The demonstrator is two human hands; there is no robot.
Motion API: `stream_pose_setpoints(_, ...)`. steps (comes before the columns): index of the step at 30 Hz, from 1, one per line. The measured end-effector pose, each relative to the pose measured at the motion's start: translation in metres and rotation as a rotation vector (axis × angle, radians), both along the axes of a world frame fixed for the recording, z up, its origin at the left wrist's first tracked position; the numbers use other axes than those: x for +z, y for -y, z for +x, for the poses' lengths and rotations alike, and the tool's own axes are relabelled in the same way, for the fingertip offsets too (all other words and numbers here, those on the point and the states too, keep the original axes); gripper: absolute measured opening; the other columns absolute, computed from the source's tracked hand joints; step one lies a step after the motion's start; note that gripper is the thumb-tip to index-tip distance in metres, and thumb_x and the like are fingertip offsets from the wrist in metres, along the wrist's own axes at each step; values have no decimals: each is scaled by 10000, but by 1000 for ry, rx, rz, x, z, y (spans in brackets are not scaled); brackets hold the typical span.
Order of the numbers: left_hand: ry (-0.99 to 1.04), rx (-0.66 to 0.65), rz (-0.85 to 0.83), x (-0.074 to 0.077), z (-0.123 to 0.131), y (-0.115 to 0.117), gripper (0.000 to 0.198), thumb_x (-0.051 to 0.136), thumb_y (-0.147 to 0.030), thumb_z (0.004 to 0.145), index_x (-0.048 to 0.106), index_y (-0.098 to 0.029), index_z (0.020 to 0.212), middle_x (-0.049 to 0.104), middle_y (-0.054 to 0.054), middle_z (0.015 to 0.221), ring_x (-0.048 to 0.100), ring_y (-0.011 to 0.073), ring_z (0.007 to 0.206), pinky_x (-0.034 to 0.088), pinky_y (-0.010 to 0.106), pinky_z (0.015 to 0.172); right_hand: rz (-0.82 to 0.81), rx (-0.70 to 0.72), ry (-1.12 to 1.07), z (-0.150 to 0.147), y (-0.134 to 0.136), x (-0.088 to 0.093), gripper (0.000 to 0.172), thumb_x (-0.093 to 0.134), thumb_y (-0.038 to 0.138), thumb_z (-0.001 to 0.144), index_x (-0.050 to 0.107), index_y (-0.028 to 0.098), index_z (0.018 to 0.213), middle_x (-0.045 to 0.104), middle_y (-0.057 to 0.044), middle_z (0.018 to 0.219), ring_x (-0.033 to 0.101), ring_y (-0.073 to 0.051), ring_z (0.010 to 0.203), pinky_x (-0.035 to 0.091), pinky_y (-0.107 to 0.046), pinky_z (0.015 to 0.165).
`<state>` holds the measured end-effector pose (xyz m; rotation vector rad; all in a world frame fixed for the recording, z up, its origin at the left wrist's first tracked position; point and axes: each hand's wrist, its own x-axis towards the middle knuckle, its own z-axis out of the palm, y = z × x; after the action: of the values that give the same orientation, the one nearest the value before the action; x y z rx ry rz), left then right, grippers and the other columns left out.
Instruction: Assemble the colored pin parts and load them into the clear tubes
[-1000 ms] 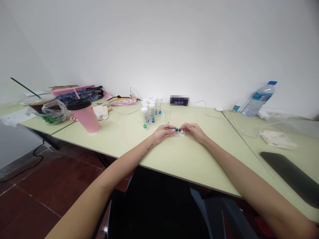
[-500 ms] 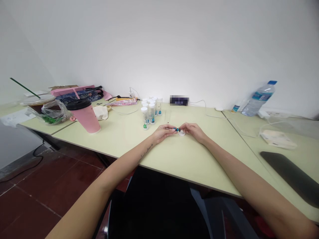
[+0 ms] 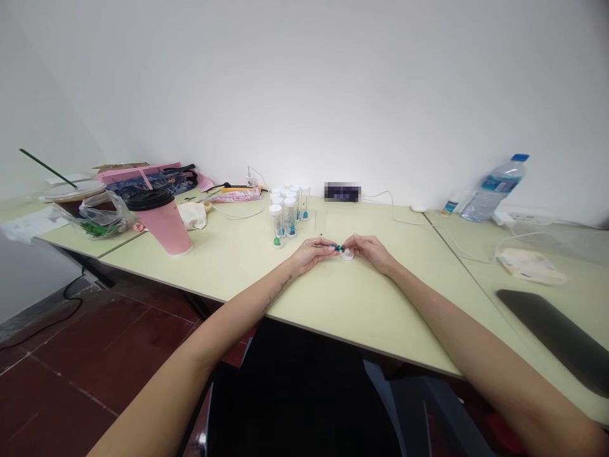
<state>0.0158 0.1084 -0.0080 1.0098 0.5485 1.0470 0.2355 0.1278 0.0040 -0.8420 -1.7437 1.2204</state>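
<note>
My left hand (image 3: 313, 252) is closed in a pinch on a small shiny blue-and-dark piece (image 3: 338, 248), too small for me to tell its kind. From the other side, the fingertips of my right hand (image 3: 370, 251) come together at the end of that piece; whether they grip it or something tinier is hidden. Just under the fingertips, a round white cap-like piece (image 3: 347, 255) lies on the table. To the left of my hands stand several clear tubes (image 3: 278, 227) with white ends, holding blue or green bits.
A pink cup (image 3: 167, 227) with a black lid and a bagged drink (image 3: 98, 212) stand on the left of the table (image 3: 228, 266). At the right are a water bottle (image 3: 495, 189), a cable and a dark flat pad (image 3: 552, 333). A pixelated dark box (image 3: 342, 192) sits by the wall.
Both hands stay in nearly the same place around the small blue piece. The right fingertips have shifted very slightly; nothing else has visibly moved.
</note>
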Motion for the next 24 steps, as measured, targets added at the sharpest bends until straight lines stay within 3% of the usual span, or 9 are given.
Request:
stream_pose_setpoints(13,1,-4,0,0,0,-1,205,766,-78,665,688,-71,854,728,96,861,699,161,843,437,358,1024,-3,6,-9,-1,-1,0,458,552,600,822,755,190,847,665,-72,826,543,-167,712,418,-303,686)
stream_pose_setpoints(24,11,-5,4,-2,0,-1,212,770,-77,657,689,-68,853,727,96,855,701,171,847,454,347,1005,-8,4,-4,-1,0,-1,460,545,596,830,752,186,817,642,-69,753,527,-174,709,419,-307,696)
